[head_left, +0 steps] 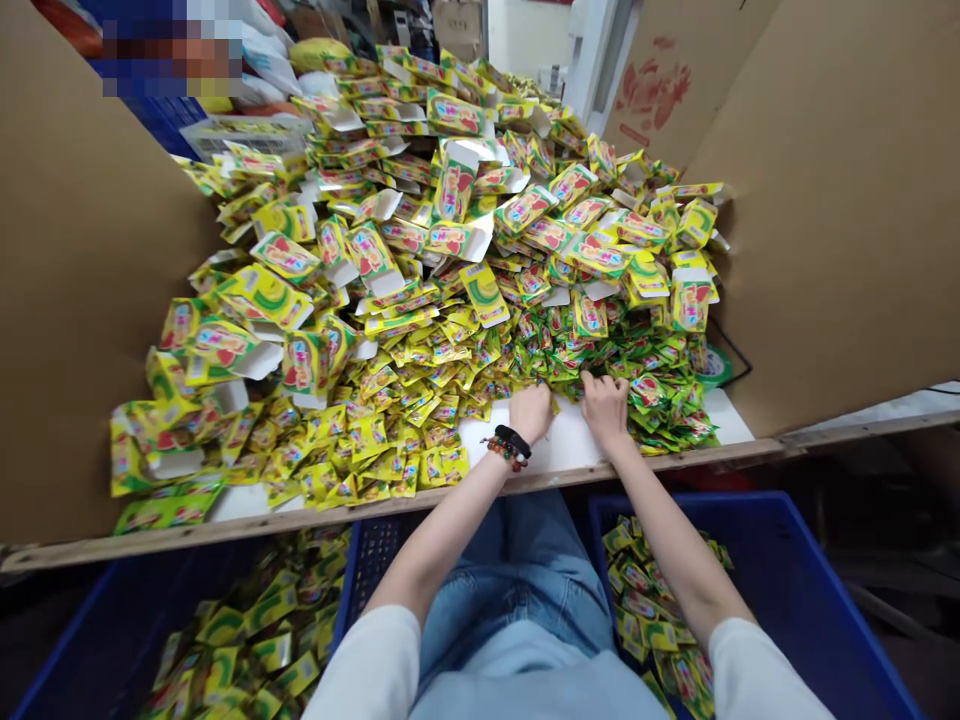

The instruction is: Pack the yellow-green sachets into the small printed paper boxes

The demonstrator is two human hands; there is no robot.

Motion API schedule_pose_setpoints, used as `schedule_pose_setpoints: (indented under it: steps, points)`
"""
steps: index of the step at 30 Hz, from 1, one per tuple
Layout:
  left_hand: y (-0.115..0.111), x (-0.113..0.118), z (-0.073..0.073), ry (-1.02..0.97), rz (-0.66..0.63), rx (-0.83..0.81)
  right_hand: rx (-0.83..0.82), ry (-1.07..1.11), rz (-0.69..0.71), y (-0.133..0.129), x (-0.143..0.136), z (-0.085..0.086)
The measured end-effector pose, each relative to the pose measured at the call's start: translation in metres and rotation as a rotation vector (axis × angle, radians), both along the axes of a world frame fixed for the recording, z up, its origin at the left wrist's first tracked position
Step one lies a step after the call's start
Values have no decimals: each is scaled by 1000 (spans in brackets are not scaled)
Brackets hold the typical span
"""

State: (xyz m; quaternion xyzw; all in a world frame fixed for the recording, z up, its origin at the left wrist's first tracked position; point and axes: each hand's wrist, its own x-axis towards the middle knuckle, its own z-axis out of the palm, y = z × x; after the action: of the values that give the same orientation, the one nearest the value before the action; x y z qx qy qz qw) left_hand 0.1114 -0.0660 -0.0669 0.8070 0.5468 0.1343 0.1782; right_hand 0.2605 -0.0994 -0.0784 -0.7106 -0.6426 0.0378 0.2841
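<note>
Small yellow sachets (371, 437) lie heaped at the front of the white table, with green sachets (664, 395) to their right. Behind them rises a big pile of yellow and green boxes (525, 208), many with open flaps. My left hand (531, 412), with bracelets at the wrist, is closed at the edge of the yellow sachets; what it holds is hidden. Close by on the right, my right hand (604, 405) reaches its bent fingers to the green sachets. Its fingertips are partly hidden, so its grip is unclear.
Cardboard walls (840, 220) stand on both sides. A wooden strip (420, 500) edges the table. Below are blue crates (810, 600) holding more packets, left and right of my legs. A green tape roll (712, 368) lies at the right, and a plastic tray (244, 135) at the back left.
</note>
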Motion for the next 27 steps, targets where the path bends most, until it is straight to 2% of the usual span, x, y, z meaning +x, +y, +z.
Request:
schedule_pose_setpoints:
  steps: [2, 4, 5, 8, 9, 11, 16, 19, 22, 24, 25, 27]
  points:
    - [-4, -17, 0, -33, 31, -20, 7, 59, 15, -14, 2, 0]
    - [-11, -33, 1, -151, 72, -53, 23, 313, 37, -28, -6, 2]
    - [-17, -39, 2, -290, 85, -103, 21, 522, 59, -34, -13, 4]
    - [-35, -49, 5, -882, 87, -370, 5, 1162, 84, -47, -38, 10]
    - [-41, -50, 6, -1032, 82, -460, 4, 1271, 68, -50, -45, 11]
    - [-48, -52, 9, -1150, 65, -569, 0, 1365, 39, -52, -56, 14]
    - [-58, -54, 10, -1193, 3, -597, -63, 1351, 46, -55, -64, 17]
    - [-71, -47, 1, -1231, 31, -556, -97, 1291, 151, -59, -62, 18]
    - [-75, -40, -4, -1085, 7, -490, -131, 1251, 239, -61, -54, 19]
    - [-59, -42, 3, -844, -37, -320, -47, 1229, 167, -63, -45, 17]
    - [-42, -46, 10, -696, -47, -177, 19, 1217, 116, -64, -39, 16]
    - [3, -59, 29, -429, 56, 217, 138, 1206, 32, -67, -28, 14]
